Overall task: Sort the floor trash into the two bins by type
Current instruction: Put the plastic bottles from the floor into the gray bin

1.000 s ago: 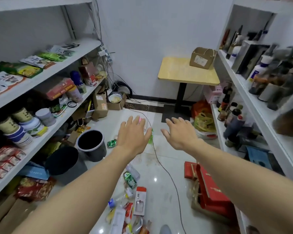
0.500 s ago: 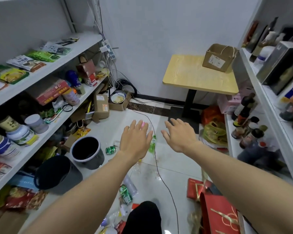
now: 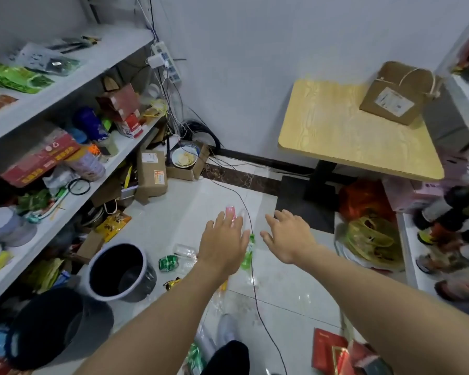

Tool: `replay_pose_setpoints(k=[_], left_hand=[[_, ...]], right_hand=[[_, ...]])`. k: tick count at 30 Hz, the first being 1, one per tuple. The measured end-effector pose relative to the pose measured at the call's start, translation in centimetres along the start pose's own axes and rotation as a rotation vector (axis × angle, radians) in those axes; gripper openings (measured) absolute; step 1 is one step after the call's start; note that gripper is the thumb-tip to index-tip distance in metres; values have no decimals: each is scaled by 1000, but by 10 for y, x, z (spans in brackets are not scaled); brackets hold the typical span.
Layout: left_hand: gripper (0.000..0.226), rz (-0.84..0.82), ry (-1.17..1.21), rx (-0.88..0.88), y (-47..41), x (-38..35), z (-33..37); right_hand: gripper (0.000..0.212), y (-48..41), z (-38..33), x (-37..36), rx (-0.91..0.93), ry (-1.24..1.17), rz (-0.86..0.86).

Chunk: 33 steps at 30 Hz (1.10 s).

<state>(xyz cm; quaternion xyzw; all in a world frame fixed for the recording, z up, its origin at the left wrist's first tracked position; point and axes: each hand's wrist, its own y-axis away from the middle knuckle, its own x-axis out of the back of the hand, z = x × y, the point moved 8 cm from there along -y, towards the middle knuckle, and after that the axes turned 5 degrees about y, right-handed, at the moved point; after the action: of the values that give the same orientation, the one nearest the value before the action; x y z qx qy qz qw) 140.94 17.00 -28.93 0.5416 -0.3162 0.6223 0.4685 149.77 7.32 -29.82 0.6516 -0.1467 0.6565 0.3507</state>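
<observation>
Above the floor litter, the left hand and right hand stay outstretched, each grip spread and empty, while the person steps closer to the green bottle; sorting seems not yet begun.

Left hand partly hides green-label bottle; right-shelf bottles blurred.
</observation>
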Motion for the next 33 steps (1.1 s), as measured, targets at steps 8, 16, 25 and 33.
replay_pose_setpoints(k=[8, 16, 25, 33], left_hand=[[54, -65, -26, 69, -104, -70, -71], [56, -84, -26, 94, -200, -219, -116], [55, -52, -65, 99, -300, -447, -166], [55, -38, -97, 121, -337, -578, -213]], right_hand=[[53, -122, -6, -64, 47, 1, -90], [52, -246, 11, -208, 29, -27, -122], [53, -368, -1, -436, 18, -81, -114], [66, -431, -3, -579, -80, -173, -137]])
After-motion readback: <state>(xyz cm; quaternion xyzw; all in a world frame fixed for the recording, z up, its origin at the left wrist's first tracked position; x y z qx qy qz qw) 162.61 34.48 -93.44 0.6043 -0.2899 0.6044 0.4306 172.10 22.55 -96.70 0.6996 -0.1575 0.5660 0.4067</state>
